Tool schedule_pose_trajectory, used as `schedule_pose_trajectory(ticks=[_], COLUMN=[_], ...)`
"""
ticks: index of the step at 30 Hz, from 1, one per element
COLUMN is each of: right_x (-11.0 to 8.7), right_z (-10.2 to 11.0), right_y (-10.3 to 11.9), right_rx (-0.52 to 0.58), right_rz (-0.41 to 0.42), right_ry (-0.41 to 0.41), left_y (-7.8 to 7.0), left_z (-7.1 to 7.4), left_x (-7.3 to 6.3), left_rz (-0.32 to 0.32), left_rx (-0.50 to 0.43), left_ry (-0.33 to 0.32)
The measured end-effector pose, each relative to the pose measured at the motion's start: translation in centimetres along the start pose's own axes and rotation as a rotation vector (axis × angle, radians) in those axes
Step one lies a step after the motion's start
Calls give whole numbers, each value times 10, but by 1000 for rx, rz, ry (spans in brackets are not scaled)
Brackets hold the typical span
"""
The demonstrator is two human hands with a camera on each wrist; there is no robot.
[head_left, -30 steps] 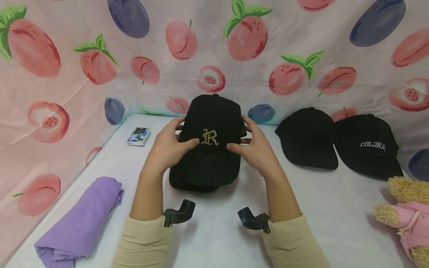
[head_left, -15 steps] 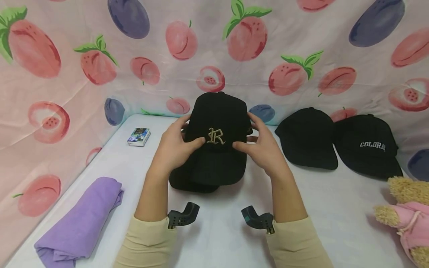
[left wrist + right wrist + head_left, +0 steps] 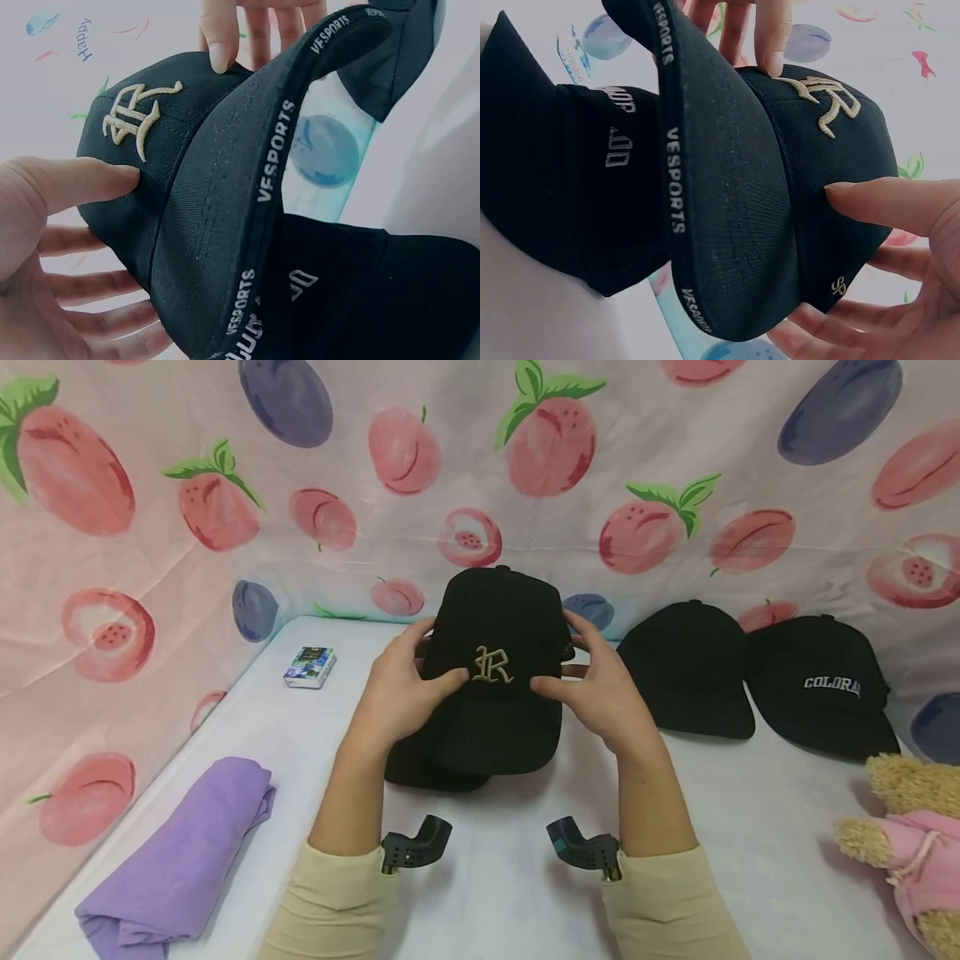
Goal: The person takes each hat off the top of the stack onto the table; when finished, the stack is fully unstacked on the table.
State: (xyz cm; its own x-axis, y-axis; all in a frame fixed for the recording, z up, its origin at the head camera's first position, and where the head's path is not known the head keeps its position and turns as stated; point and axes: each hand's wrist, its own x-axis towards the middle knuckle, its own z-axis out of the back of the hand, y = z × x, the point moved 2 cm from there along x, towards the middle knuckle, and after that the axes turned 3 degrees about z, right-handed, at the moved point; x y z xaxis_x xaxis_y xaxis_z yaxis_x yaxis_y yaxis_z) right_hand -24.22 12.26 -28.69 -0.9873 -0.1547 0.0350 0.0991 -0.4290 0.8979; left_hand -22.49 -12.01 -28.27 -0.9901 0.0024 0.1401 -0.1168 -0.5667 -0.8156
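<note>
While both grips (image 3: 401, 689) (image 3: 602, 692) hold the "R" cap (image 3: 498, 627), its brim edge (image 3: 675, 180) reads "VESPORTS".

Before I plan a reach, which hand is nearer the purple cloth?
Left. The left hand holds the left side of the R cap, to the right of the purple cloth; the right hand, across the cap, is farther right.
</note>
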Motion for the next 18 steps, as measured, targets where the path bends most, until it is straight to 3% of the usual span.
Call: schedule_pose_trajectory(ticks=[18], right_x=[0], right_z=[12], right_y=[-6], right_rx=[-36], right_rz=[-9], right_ry=[12], left_y=[1], left_z=[-16], left_x=[5], left_rz=[6], left_rx=[-9], left_ry=[31])
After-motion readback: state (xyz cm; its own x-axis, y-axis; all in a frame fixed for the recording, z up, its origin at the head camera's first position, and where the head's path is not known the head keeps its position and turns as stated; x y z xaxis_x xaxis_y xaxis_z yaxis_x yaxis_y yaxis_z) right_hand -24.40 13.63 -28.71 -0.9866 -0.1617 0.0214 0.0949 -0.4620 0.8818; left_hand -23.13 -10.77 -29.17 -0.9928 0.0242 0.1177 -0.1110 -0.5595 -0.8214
